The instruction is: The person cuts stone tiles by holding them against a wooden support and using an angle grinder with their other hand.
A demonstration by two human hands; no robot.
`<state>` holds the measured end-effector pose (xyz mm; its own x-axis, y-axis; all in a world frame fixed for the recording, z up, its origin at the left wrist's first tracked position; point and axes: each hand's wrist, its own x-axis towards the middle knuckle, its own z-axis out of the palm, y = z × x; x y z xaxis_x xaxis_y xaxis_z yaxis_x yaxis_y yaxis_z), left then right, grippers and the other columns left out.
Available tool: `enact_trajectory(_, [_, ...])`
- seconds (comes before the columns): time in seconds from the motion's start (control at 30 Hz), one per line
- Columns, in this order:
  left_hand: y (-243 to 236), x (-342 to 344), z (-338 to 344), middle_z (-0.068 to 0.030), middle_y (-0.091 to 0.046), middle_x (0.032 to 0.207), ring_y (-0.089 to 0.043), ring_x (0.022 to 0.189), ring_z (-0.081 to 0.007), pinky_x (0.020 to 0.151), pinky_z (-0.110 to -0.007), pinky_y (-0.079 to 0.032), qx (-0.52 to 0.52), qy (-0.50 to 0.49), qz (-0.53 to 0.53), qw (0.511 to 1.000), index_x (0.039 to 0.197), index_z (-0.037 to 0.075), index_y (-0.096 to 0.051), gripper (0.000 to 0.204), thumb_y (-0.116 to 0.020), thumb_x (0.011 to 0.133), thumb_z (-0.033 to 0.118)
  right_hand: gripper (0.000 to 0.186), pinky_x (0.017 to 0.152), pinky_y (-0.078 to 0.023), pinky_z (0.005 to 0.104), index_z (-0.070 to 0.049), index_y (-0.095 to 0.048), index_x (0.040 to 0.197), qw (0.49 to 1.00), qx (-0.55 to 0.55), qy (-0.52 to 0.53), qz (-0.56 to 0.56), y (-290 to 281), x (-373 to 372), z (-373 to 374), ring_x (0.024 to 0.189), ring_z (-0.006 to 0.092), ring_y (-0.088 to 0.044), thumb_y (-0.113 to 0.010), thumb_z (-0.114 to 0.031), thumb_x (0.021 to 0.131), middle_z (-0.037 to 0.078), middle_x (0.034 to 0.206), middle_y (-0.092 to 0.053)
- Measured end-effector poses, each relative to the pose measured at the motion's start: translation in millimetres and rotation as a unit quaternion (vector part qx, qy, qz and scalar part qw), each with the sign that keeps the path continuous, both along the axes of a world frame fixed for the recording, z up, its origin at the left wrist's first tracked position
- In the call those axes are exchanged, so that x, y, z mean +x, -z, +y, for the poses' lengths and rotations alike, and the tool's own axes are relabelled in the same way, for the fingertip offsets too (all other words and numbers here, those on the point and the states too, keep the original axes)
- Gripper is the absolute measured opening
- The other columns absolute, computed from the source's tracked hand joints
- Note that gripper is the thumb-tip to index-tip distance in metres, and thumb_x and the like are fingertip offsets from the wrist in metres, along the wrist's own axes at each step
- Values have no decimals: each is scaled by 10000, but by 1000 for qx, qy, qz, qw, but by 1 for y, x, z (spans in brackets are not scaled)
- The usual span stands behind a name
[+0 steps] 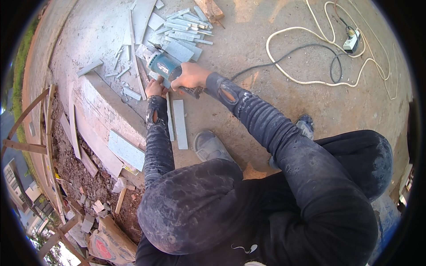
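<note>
Right hand (190,76) clenched on teal angle grinder (163,66). Left hand (155,88) presses grey tile strip (169,116) on the concrete floor (266,102), fingers flat. Cut strips (186,22) piled beyond.

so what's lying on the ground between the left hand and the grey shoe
Two long grey tile strips lie side by side on the concrete between the left hand and the grey shoe, seen in the head view.

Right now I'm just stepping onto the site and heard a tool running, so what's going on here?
A person crouches on the concrete slab, gripping a teal angle grinder with the right hand. The left hand presses down on a narrow grey tile strip beside the tool. Another cut strip lies alongside, and a pile of offcuts sits just beyond.
</note>
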<state>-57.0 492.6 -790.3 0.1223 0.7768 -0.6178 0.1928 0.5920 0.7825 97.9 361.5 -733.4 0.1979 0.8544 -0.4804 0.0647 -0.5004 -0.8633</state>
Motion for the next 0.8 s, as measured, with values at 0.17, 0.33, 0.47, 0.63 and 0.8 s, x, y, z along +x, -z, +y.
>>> enact_trajectory(0.17, [-3, 4, -3, -66, -625, 882, -652, 652, -181, 535, -320, -574, 1, -11, 2, 1000, 1061, 3, -562, 149, -603, 949, 91, 451, 592, -522, 321, 86, -654, 809, 1000, -1, -1, -16, 7, 0, 0, 642, 236, -663, -755, -268, 547, 157, 716, -683])
enact_trajectory(0.33, [-3, 4, -3, -80, -641, 913, -681, 706, -202, 552, -328, -585, 4, -13, 3, 1000, 1077, -6, -566, 161, -597, 952, 90, 463, 590, -517, 330, 86, -647, 818, 1000, 2, -6, -10, 8, -1, 0, 643, 247, -656, -756, -262, 532, 169, 722, -676])
enact_trajectory(0.47, [-4, 2, -3, -86, -651, 922, -694, 731, -215, 564, -334, -592, 8, -4, 5, 1000, 1074, -9, -578, 158, -594, 958, 98, 475, 592, -514, 339, 95, -638, 821, 1000, -5, -1, -20, 1, -2, -3, 658, 265, -652, -758, -252, 519, 186, 743, -672])
enact_trajectory(0.63, [-3, 3, -3, -89, -653, 934, -693, 732, -214, 568, -335, -593, 2, -2, 9, 1000, 1094, -15, -580, 179, -593, 961, 104, 487, 589, -512, 341, 104, -630, 827, 1000, -6, -2, -19, 0, -1, -6, 653, 271, -646, -762, -245, 514, 190, 744, -668])
enact_trajectory(0.8, [0, 3, -1, -96, -648, 975, -692, 754, -216, 582, -338, -594, 4, -11, 9, 1000, 1162, -25, -559, 245, -599, 961, 110, 470, 584, -509, 338, 100, -633, 817, 1000, 5, 0, -13, 3, -2, -7, 641, 264, -644, -762, -245, 524, 186, 728, -666])
